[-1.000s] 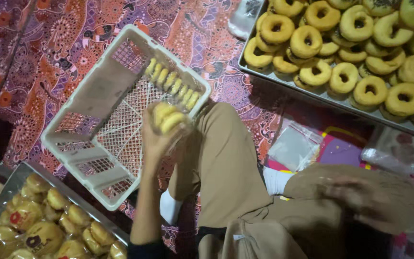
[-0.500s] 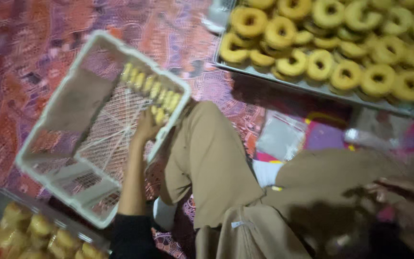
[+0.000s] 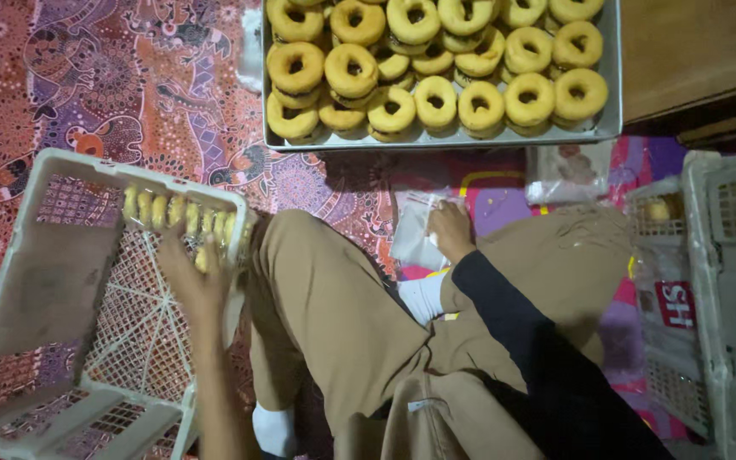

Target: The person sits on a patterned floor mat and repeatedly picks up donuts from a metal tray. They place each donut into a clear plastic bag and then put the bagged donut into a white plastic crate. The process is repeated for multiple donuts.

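- The left hand (image 3: 193, 285) rests in the white crate (image 3: 40, 281), fingers clenched on a wrapped doughnut (image 3: 202, 258) under the packed row (image 3: 182, 215).
- Best to seat it upright, snug against that row.
- The right hand (image 3: 451, 228) pinches a clear bag (image 3: 415, 234) on the floor; peeling off one alone seems wise.

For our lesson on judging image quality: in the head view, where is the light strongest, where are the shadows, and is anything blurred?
Head view: brightest on the doughnut tray at the top; darker toward the bottom edge, where the black sleeve loses detail; the left hand in the white crate looks slightly soft, as do the wrapped buns; the right hand on the plastic bags is sharper; no strong glare.
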